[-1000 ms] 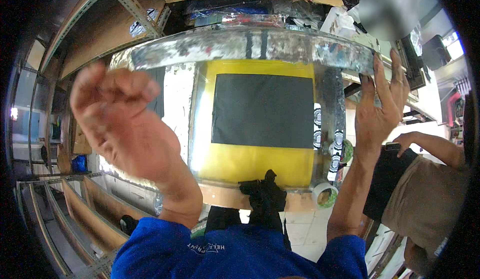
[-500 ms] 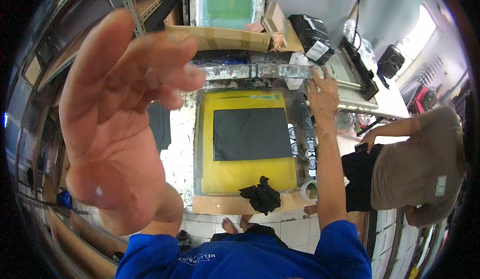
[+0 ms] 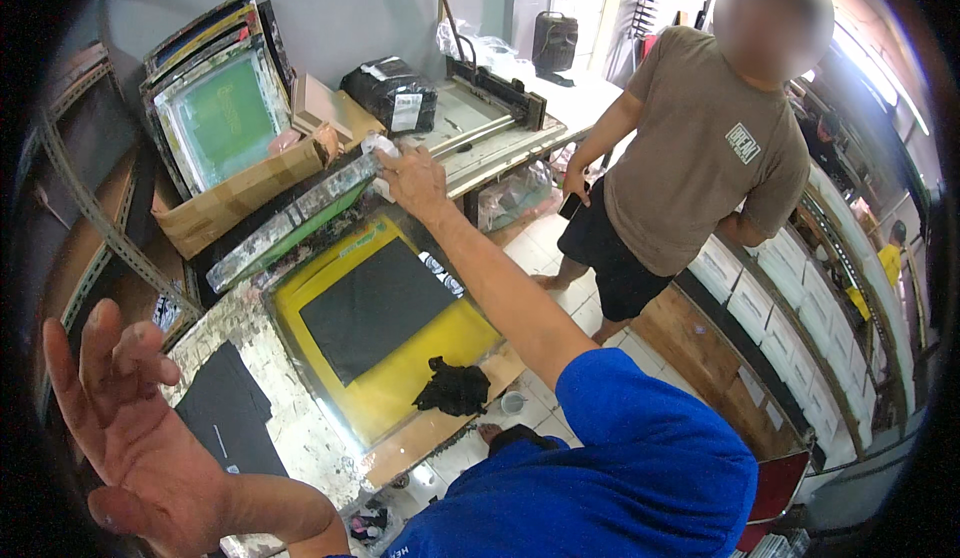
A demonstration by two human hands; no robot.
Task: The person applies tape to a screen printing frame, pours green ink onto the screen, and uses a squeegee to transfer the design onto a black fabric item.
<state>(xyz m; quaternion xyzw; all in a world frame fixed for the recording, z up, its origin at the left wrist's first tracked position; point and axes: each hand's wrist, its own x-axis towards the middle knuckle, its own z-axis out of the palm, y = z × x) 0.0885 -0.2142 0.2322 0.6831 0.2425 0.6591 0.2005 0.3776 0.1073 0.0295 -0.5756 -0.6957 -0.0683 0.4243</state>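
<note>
My left hand (image 3: 150,448) is raised at the lower left, palm up and fingers apart, holding nothing. My right arm reaches across the table, and my right hand (image 3: 412,180) is closed over the far right end of a tilted screen printing frame (image 3: 300,216) with green mesh. Beside those fingers is a crumpled white rag (image 3: 380,145). In front of the frame, a flat black cloth piece (image 3: 375,308) lies on a yellow board (image 3: 440,338). A bunched black cloth (image 3: 452,386) rests at the board's near edge.
Another black cloth (image 3: 235,408) lies on the paint-stained table (image 3: 300,398). Behind, framed screens (image 3: 225,113) stand in a cardboard box (image 3: 240,193) near a black-wrapped package (image 3: 390,96). A person (image 3: 680,148) stands at the right, and metal shelving (image 3: 100,198) is at the left.
The view has swung to the right, bringing more of the person into sight. My left hand appears lower and farther off, still open. My right hand stays at the frame's end.
</note>
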